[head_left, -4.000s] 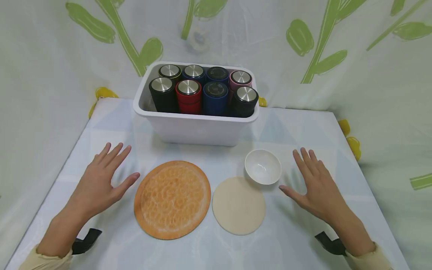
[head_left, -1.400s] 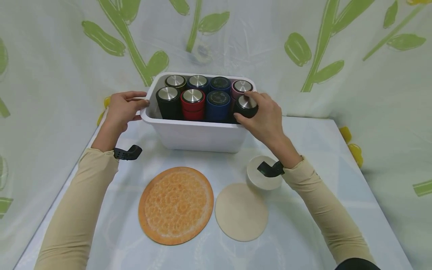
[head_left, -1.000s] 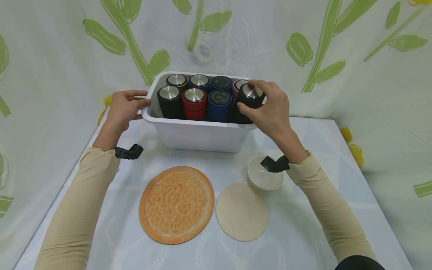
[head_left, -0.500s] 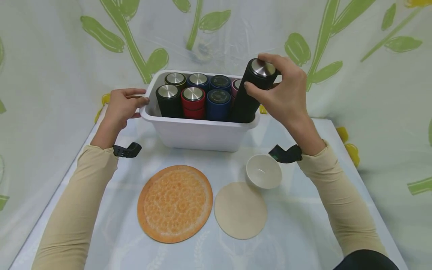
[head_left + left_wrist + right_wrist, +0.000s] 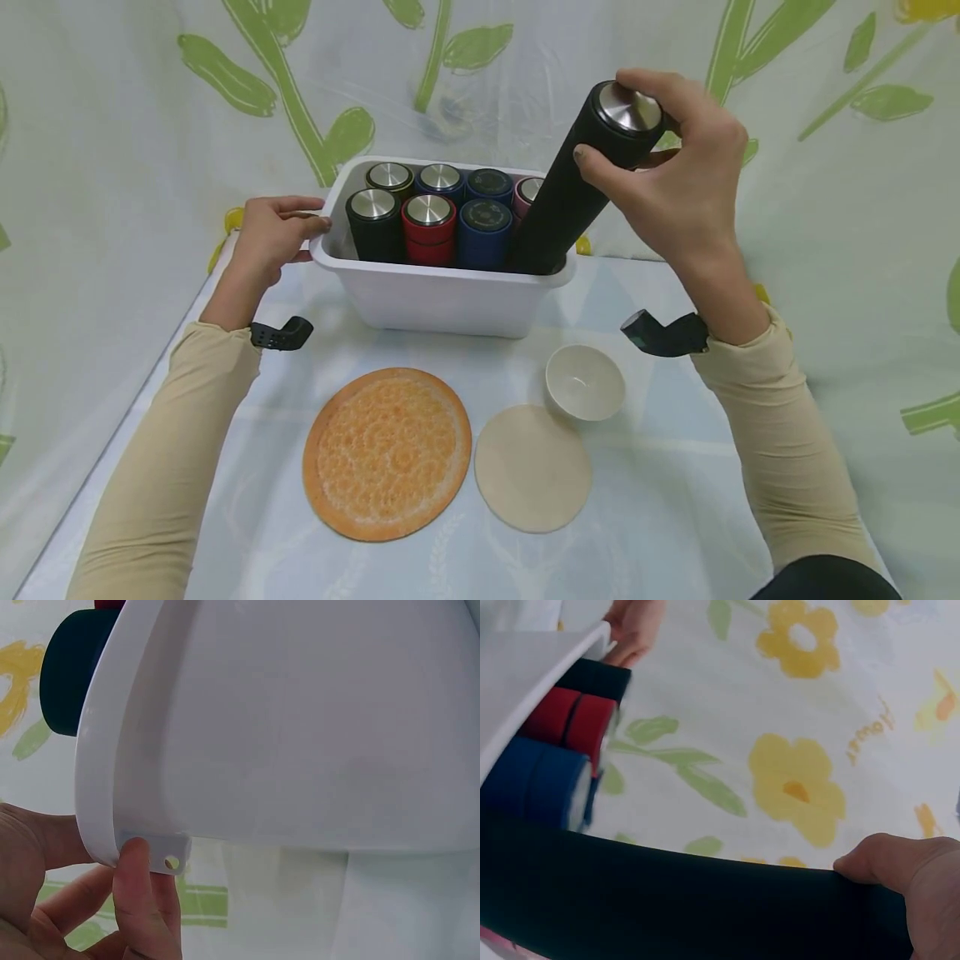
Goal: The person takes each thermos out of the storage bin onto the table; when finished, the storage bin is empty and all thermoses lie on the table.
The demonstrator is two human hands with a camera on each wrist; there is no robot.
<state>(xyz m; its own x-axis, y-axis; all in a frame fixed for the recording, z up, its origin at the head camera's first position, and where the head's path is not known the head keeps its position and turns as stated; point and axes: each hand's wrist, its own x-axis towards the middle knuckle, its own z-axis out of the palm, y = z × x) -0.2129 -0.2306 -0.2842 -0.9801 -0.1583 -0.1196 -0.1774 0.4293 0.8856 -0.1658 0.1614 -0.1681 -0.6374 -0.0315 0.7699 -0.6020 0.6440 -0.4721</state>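
Observation:
My right hand grips a black thermos flask round its top, thumb on the near side and fingers by the steel lid. The flask leans right, its lower end overlapping the front right of a white plastic bin. In the right wrist view the flask stretches across the bottom, with the thumb pressed along it. My left hand holds the bin's left end; in the left wrist view its thumb and fingers pinch the rim at a small tab with a hole.
Several more flasks stand in the bin, among them a black one, a red one and a blue one. In front lie a brown bread-patterned disc and a cream disc, beside a white bowl.
Both hands have gone from above the table to the bin. My right hand has taken hold of the black flask and drawn it up and right, tilting it. The left hand stays on the rim.

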